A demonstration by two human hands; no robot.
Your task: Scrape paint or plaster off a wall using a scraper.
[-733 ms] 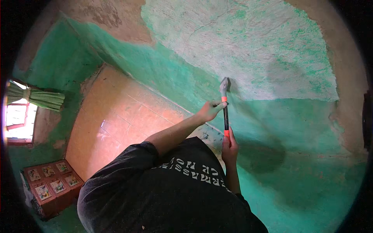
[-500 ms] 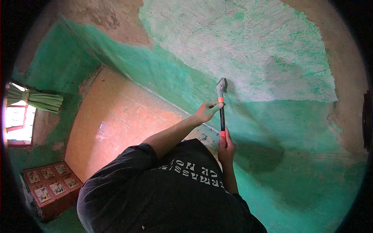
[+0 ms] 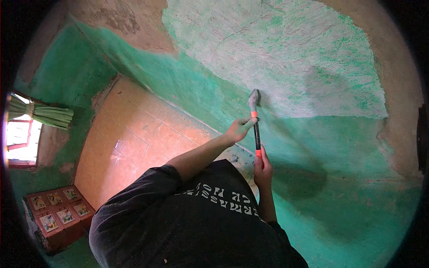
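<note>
Both my hands are closed around a long-handled scraper (image 3: 257, 135) with a black and orange handle and a grey metal head. My left hand (image 3: 237, 131) grips it near the orange band below the head, thumb along the shaft. Lower down, my right hand (image 3: 263, 169) wraps the orange grip at the handle's end. The scraper's head is at the lower border of a whitish, scraped patch (image 3: 286, 58), where green paint (image 3: 330, 138) begins. Whether the blade edge presses on the wall cannot be made out.
Orange floor tiles (image 3: 134, 134) run along the wall's foot, with dusty debris (image 3: 237, 156) beside my body. At left stand a reddish box (image 3: 58, 219) with picture panels and a window (image 3: 22, 138) with a green curtain (image 3: 51, 116). Bare brown plaster (image 3: 400, 67) borders the patch.
My right hand and the handle's lower end have shifted slightly right, tilting the scraper a little. Its head has barely moved, and my left hand stays in nearly the same place.
</note>
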